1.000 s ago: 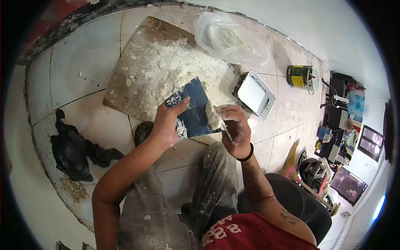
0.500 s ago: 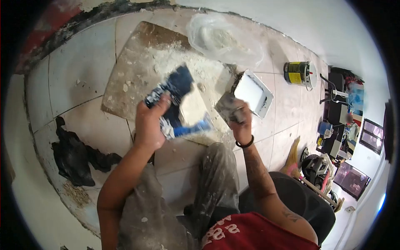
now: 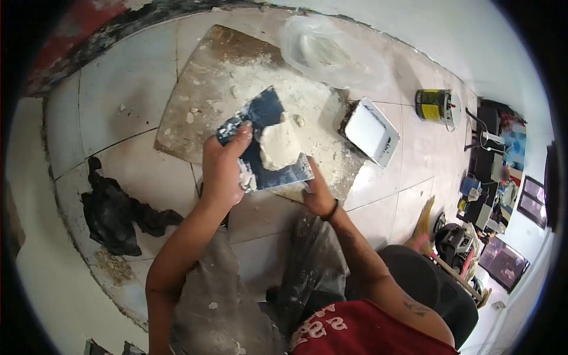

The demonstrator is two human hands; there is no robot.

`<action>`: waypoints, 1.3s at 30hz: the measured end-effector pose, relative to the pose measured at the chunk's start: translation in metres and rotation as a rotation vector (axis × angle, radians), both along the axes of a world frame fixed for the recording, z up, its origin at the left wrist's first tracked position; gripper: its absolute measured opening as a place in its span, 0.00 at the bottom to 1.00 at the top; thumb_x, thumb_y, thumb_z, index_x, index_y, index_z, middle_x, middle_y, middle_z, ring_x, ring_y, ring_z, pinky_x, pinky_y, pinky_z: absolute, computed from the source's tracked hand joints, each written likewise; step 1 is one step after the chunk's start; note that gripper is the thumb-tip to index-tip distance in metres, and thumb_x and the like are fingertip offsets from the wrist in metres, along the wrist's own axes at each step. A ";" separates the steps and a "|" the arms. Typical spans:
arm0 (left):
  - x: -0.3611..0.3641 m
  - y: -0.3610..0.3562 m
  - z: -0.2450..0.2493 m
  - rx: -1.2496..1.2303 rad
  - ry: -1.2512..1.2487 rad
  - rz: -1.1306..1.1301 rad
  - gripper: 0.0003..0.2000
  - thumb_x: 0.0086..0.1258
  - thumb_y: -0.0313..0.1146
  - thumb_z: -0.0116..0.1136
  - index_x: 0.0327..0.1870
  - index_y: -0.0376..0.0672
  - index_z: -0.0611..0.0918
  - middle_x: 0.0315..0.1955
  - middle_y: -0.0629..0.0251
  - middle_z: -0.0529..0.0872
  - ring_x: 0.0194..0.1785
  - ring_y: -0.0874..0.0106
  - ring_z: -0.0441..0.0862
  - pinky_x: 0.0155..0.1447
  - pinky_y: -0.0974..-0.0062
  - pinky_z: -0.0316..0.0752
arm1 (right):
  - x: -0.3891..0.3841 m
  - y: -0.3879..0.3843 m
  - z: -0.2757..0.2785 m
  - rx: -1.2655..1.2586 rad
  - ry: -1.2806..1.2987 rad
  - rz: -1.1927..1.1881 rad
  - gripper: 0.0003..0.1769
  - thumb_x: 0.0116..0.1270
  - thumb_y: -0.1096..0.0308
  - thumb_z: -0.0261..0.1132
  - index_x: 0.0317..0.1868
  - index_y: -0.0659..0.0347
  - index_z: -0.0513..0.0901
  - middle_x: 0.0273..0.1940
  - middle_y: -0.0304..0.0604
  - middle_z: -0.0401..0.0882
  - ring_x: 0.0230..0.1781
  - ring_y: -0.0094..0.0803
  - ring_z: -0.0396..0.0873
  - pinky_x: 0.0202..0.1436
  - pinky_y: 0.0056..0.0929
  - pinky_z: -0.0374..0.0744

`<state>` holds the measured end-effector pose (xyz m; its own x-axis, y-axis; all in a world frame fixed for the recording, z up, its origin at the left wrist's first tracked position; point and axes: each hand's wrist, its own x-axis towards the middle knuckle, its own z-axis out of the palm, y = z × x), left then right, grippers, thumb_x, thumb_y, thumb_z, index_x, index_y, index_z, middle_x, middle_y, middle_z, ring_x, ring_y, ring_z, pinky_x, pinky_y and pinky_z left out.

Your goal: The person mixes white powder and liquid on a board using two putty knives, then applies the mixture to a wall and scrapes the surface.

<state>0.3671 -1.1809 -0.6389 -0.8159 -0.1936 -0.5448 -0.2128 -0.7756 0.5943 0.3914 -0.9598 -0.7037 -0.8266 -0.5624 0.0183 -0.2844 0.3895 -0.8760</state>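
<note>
My left hand (image 3: 228, 160) is closed on a dark blue flat plate (image 3: 267, 110), thumb on top, with white smears near its grip. A thick lump of cream putty (image 3: 281, 145) lies on the plate. My right hand (image 3: 320, 192) is closed at the plate's right corner, its fingers partly hidden. It grips a putty knife (image 3: 300, 172), whose greyish blade appears to lie against the plate's near edge; the handle is hidden. Below the plate is a worn board (image 3: 189, 115) strewn with white powder and crumbs.
A clear plastic bag (image 3: 322, 53) with pale powder sits at the board's far edge. Right of the board are a white tray (image 3: 371, 133) and a yellow-black bucket (image 3: 435, 106). A crumpled black bag (image 3: 112, 213) lies left; a black chair (image 3: 426, 284) stands right.
My right hand has moved left and down with the putty knife, from beside the tray to the plate's right corner. The putty on the plate now looks thicker and rounder.
</note>
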 end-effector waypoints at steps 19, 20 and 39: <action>0.008 -0.010 -0.057 -0.539 0.022 -0.026 0.14 0.71 0.33 0.53 0.23 0.37 0.76 0.17 0.80 0.68 0.23 0.85 0.59 0.25 0.79 0.56 | -0.034 -0.031 0.096 0.203 -0.162 0.288 0.33 0.45 0.87 0.56 0.55 0.55 0.75 0.54 0.50 0.70 0.55 0.50 0.71 0.56 0.37 0.74; 0.008 -0.009 -0.055 -0.540 0.025 -0.034 0.14 0.70 0.33 0.53 0.23 0.37 0.76 0.17 0.80 0.68 0.23 0.85 0.59 0.25 0.79 0.56 | -0.038 -0.031 0.104 0.199 -0.105 0.216 0.31 0.46 0.87 0.56 0.55 0.57 0.75 0.53 0.50 0.71 0.52 0.49 0.74 0.53 0.35 0.76; 0.018 -0.001 -0.038 -0.695 0.039 -0.105 0.12 0.70 0.32 0.53 0.28 0.32 0.77 0.19 0.72 0.75 0.26 0.81 0.65 0.32 0.77 0.65 | -0.045 -0.048 0.079 0.272 -0.057 0.259 0.36 0.40 0.90 0.52 0.54 0.56 0.76 0.52 0.47 0.73 0.56 0.47 0.71 0.58 0.38 0.73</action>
